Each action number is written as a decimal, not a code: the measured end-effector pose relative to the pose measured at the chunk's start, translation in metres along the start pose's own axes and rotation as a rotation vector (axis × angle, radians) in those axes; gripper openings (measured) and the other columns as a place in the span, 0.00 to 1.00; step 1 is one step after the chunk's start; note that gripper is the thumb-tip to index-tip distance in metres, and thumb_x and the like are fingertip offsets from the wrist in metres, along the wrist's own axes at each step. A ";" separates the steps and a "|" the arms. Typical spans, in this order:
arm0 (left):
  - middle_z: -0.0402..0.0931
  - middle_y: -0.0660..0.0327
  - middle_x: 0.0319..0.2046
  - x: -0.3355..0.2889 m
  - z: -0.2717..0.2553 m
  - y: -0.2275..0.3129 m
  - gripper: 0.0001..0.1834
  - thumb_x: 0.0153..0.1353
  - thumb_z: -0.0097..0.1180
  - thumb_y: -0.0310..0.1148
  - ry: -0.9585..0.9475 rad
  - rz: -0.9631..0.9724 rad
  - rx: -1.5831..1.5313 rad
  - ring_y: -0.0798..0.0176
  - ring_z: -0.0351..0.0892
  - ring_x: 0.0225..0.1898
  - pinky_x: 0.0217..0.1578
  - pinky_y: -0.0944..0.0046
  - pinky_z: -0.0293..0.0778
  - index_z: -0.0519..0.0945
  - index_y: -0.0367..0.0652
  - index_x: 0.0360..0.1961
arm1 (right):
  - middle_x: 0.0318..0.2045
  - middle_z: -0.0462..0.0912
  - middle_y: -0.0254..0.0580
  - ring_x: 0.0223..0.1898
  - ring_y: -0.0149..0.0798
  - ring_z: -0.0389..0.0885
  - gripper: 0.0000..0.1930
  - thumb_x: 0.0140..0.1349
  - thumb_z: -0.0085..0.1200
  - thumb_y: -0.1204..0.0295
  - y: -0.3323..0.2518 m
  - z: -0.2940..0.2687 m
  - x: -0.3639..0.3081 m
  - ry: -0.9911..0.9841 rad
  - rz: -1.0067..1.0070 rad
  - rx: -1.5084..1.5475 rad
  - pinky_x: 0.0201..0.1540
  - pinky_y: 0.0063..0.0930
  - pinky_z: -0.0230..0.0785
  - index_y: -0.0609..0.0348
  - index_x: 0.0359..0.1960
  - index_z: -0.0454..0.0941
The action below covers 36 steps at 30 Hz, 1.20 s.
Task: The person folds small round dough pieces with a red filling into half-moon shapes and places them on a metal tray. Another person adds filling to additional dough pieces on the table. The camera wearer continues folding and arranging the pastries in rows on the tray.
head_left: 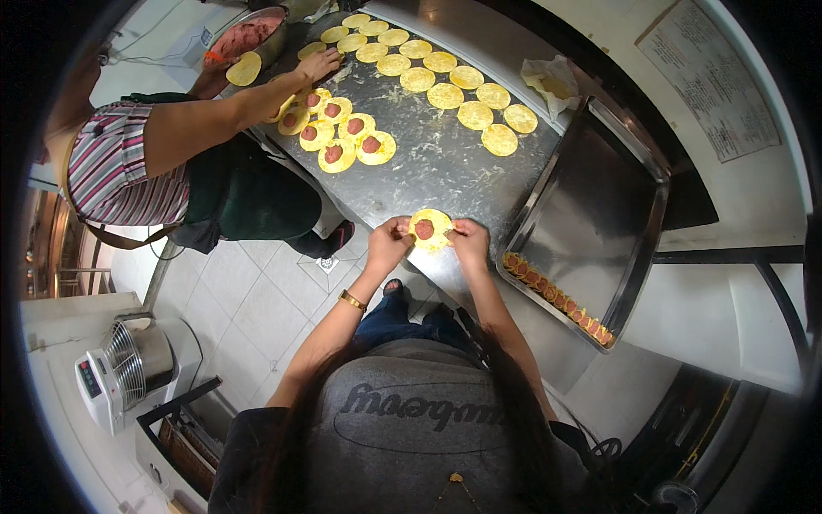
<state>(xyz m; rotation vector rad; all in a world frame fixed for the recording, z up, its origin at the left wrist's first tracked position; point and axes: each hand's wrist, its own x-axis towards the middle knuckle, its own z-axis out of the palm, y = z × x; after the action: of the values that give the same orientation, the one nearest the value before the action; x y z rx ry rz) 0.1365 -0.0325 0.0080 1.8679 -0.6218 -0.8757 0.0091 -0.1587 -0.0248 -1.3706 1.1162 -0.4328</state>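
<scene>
A filled dough round (431, 229) is pinched by left hand (387, 243) and right hand (470, 241) fingers above the worktop (445, 167); a steel tray (599, 214) lies beside, plain rounds (445, 94) beyond

A white rectangular notice (709, 79) with dark print hangs on the wall at the far right, above the tray. Down at the left, a small panel (89, 378) with red and green spots sits on the white machine's front.

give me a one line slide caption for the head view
Both hands, left hand and right hand, hold a filled yellow dough round over a floured steel table.
</scene>
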 end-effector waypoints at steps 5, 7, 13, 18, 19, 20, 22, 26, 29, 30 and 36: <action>0.80 0.62 0.36 0.002 0.007 -0.016 0.20 0.53 0.54 0.19 -0.056 0.099 -0.081 0.72 0.78 0.32 0.34 0.72 0.75 0.76 0.33 0.49 | 0.36 0.81 0.43 0.37 0.32 0.80 0.12 0.56 0.50 0.85 0.007 0.003 -0.002 -0.103 0.049 0.189 0.39 0.23 0.74 0.70 0.42 0.76; 0.80 0.62 0.36 0.002 0.005 -0.017 0.20 0.54 0.53 0.19 -0.101 -0.003 -0.173 0.73 0.77 0.32 0.33 0.73 0.74 0.76 0.33 0.50 | 0.37 0.81 0.43 0.37 0.32 0.80 0.12 0.57 0.49 0.85 0.012 0.004 -0.002 -0.116 0.036 0.290 0.40 0.23 0.74 0.69 0.44 0.76; 0.79 0.63 0.30 0.005 0.010 -0.023 0.18 0.56 0.54 0.19 -0.091 0.050 -0.195 0.77 0.74 0.26 0.26 0.76 0.71 0.76 0.36 0.50 | 0.39 0.81 0.40 0.37 0.31 0.80 0.13 0.56 0.50 0.86 0.000 0.003 -0.020 -0.178 -0.090 0.234 0.43 0.23 0.73 0.67 0.44 0.76; 0.77 0.64 0.22 0.007 0.015 -0.020 0.10 0.55 0.59 0.20 -0.051 0.003 -0.362 0.78 0.73 0.22 0.21 0.77 0.68 0.78 0.38 0.39 | 0.38 0.81 0.41 0.38 0.31 0.80 0.13 0.54 0.52 0.87 0.005 0.000 -0.019 -0.112 -0.077 0.299 0.45 0.23 0.72 0.67 0.43 0.77; 0.77 0.64 0.23 0.006 0.015 -0.020 0.08 0.55 0.59 0.20 -0.057 0.006 -0.392 0.78 0.73 0.22 0.21 0.77 0.67 0.77 0.38 0.37 | 0.38 0.81 0.41 0.38 0.31 0.80 0.13 0.54 0.53 0.87 0.000 -0.001 -0.020 -0.095 -0.073 0.336 0.45 0.23 0.72 0.67 0.42 0.77; 0.77 0.65 0.23 0.006 0.015 -0.019 0.07 0.55 0.59 0.20 -0.062 0.008 -0.423 0.78 0.73 0.22 0.21 0.78 0.67 0.77 0.39 0.35 | 0.38 0.81 0.41 0.38 0.31 0.80 0.13 0.54 0.53 0.86 -0.004 -0.001 -0.023 -0.098 -0.070 0.431 0.45 0.23 0.71 0.67 0.42 0.77; 0.77 0.65 0.25 0.005 0.021 -0.017 0.08 0.55 0.59 0.19 -0.037 0.026 -0.559 0.77 0.74 0.23 0.22 0.78 0.68 0.75 0.39 0.34 | 0.37 0.82 0.41 0.37 0.31 0.80 0.13 0.54 0.54 0.86 -0.014 0.000 -0.030 -0.104 -0.065 0.620 0.45 0.22 0.71 0.67 0.42 0.77; 0.76 0.67 0.28 0.002 0.020 -0.012 0.08 0.55 0.59 0.19 -0.103 0.045 -0.501 0.75 0.76 0.30 0.31 0.76 0.72 0.73 0.40 0.33 | 0.36 0.82 0.40 0.37 0.30 0.80 0.11 0.55 0.53 0.86 -0.027 -0.002 -0.040 -0.087 -0.129 0.396 0.45 0.21 0.70 0.68 0.41 0.77; 0.76 0.68 0.28 -0.010 0.021 0.013 0.09 0.55 0.59 0.19 -0.015 0.074 -0.718 0.75 0.76 0.32 0.32 0.76 0.71 0.73 0.40 0.34 | 0.35 0.82 0.40 0.38 0.29 0.79 0.11 0.54 0.53 0.86 -0.007 -0.011 -0.027 -0.055 -0.155 0.279 0.45 0.20 0.70 0.68 0.40 0.77; 0.75 0.68 0.29 -0.011 0.020 0.016 0.09 0.54 0.59 0.19 -0.048 0.056 -0.717 0.75 0.75 0.32 0.32 0.76 0.71 0.74 0.40 0.35 | 0.35 0.82 0.39 0.38 0.29 0.79 0.11 0.54 0.53 0.86 -0.007 -0.014 -0.024 -0.060 -0.155 0.209 0.44 0.20 0.70 0.67 0.40 0.77; 0.75 0.67 0.39 0.004 0.020 -0.017 0.10 0.52 0.59 0.17 -0.165 0.129 -0.366 0.75 0.75 0.34 0.31 0.75 0.71 0.76 0.39 0.35 | 0.38 0.82 0.42 0.40 0.30 0.80 0.15 0.52 0.56 0.84 -0.004 -0.022 -0.024 -0.173 -0.172 0.123 0.43 0.24 0.72 0.64 0.44 0.76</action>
<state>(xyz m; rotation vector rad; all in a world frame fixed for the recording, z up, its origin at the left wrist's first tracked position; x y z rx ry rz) 0.1243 -0.0392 -0.0145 1.4231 -0.6276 -0.9912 -0.0185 -0.1524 -0.0081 -1.3729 0.8206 -0.4892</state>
